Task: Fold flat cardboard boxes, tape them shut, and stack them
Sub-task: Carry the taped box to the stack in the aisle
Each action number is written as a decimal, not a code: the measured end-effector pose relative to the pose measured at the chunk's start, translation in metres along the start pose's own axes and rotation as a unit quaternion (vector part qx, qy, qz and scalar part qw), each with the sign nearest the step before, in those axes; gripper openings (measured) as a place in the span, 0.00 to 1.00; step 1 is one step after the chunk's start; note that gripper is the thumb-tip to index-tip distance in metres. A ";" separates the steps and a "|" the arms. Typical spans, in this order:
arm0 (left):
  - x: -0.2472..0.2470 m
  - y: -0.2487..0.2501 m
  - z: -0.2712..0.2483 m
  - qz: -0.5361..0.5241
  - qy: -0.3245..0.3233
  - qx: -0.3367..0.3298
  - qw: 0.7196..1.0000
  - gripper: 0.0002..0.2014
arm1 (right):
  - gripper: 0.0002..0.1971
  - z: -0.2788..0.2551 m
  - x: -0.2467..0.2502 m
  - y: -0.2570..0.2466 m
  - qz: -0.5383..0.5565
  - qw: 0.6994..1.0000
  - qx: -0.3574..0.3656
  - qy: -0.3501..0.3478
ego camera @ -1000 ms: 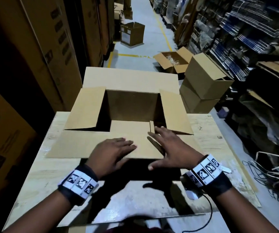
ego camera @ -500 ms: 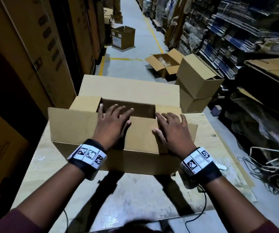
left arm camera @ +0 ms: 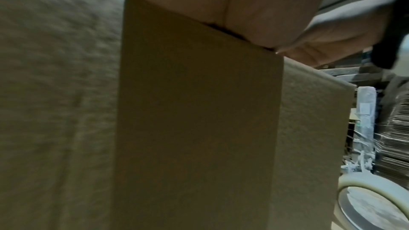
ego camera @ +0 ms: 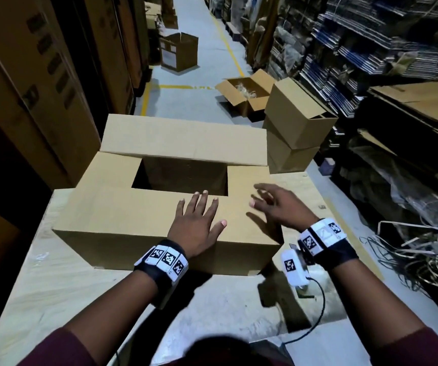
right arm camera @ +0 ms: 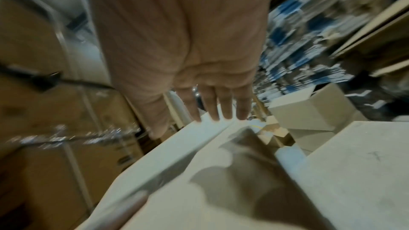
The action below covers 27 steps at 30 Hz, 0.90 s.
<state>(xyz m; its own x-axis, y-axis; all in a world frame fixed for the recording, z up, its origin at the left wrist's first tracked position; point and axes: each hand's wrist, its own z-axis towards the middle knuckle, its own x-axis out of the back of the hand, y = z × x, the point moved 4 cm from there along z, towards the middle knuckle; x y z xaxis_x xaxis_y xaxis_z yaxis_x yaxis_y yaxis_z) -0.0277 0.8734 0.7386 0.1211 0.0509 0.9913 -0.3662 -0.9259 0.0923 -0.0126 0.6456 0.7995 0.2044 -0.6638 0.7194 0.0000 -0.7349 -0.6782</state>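
A brown cardboard box point(ego camera: 138, 239) stands on the wooden table point(ego camera: 54, 286). Both side flaps are folded in, and the near long flap point(ego camera: 133, 207) lies down over them. The far long flap point(ego camera: 183, 138) still stands up behind a dark opening point(ego camera: 180, 178). My left hand point(ego camera: 196, 220) presses flat on the near flap, fingers straight. My right hand point(ego camera: 270, 204) hovers just above the box's right end with fingers spread, holding nothing. The left wrist view shows the box wall point(left arm camera: 199, 128) under my palm. In the blurred right wrist view, straight fingers point(right arm camera: 217, 104) hang over the box point(right arm camera: 199, 163).
A tape roll point(left arm camera: 372, 205) lies near the box in the left wrist view. Two stacked boxes point(ego camera: 297, 122) stand past the table's right corner. An open box point(ego camera: 241, 93) and another point(ego camera: 178, 51) sit in the aisle. Tall cartons point(ego camera: 27, 88) line the left; loose straps point(ego camera: 410, 254) litter the right.
The near long flap, flat on the table a second ago, has swung up and over onto the box. The side flaps have folded in. My right hand has lifted off to the right.
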 end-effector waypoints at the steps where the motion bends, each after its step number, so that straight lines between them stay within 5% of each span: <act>1: 0.000 0.007 0.003 -0.004 -0.005 -0.001 1.000 0.45 | 0.32 0.010 0.012 0.007 0.006 0.999 -0.022 0.027; 6: -0.002 0.029 0.009 0.000 -0.009 -0.006 1.000 0.47 | 0.53 0.074 0.035 0.042 0.108 0.981 -0.160 -0.016; 10: -0.001 0.028 0.006 0.017 -0.006 -0.004 1.000 0.50 | 0.58 0.115 0.037 0.044 0.185 0.968 -0.168 0.020; 15: 0.002 0.033 0.004 0.028 0.022 -0.004 0.999 0.54 | 0.23 0.122 0.035 0.058 0.442 0.891 -0.074 0.072; 17: 0.002 0.035 0.003 0.023 0.039 -0.001 0.999 0.54 | 0.20 0.118 0.037 0.068 0.428 0.902 -0.027 0.049; 20: 0.004 0.036 0.004 0.007 0.080 -0.001 0.997 0.49 | 0.06 0.125 0.038 0.079 0.241 0.965 0.105 -0.009; 23: 0.006 0.044 0.007 -0.021 0.138 0.008 0.990 0.40 | 0.12 0.135 0.038 0.086 0.115 0.972 0.187 -0.079; 27: -0.001 0.097 0.008 -0.040 0.170 -0.010 0.985 0.40 | 0.18 0.141 0.036 0.090 0.092 0.966 0.203 -0.129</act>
<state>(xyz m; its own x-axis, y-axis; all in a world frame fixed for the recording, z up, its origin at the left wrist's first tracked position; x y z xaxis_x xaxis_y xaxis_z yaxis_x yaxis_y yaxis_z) -0.0558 0.7806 0.7461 -0.1639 0.2484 0.9547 -0.3868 -0.9065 0.1695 0.1333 0.5751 0.7430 0.4752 -0.6826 0.5552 0.3129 -0.4586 -0.8317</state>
